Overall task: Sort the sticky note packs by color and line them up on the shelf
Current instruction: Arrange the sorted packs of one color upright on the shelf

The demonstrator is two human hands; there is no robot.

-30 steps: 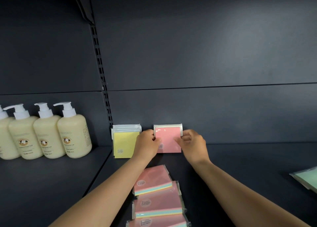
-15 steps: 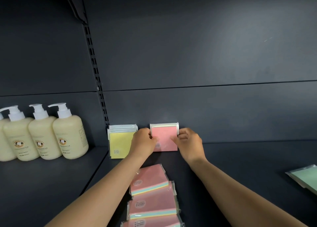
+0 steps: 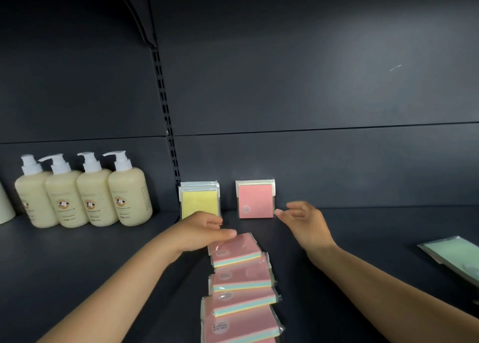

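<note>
From the head camera, a dark matte shelf (image 3: 77, 259) is stretching across the whole frame, backed by a wall of the same dark panelling (image 3: 311, 83) with a horizontal seam running across it. A slotted upright rail (image 3: 166, 114) is dividing the back wall into two bays, and a curved bracket (image 3: 134, 13) is arching away from its top. Soft light is falling on the upper right of the wall, leaving the left bay dimmer.

In the left bay four cream pump bottles (image 3: 85, 195) are standing side by side against the back.

Just right of the rail, a group of yellow sticky note packs (image 3: 199, 200) is standing upright against the back wall. Beside it, with a gap between, a single pink pack (image 3: 255, 200) is standing upright too, touching neither hand.

A row of pink packs (image 3: 241, 285) is lying flat and overlapping on the shelf, running from mid-frame toward the camera. At the right edge, green packs (image 3: 453, 257) are lying flat, well apart from the rest.

The left hand (image 3: 204, 230) is hovering above the far end of the flat pink row, its fingers extended and relaxed, gripping nothing. The right hand (image 3: 303, 221) is hanging just right of the upright pink pack, fingers loosely spread, holding nothing.
</note>
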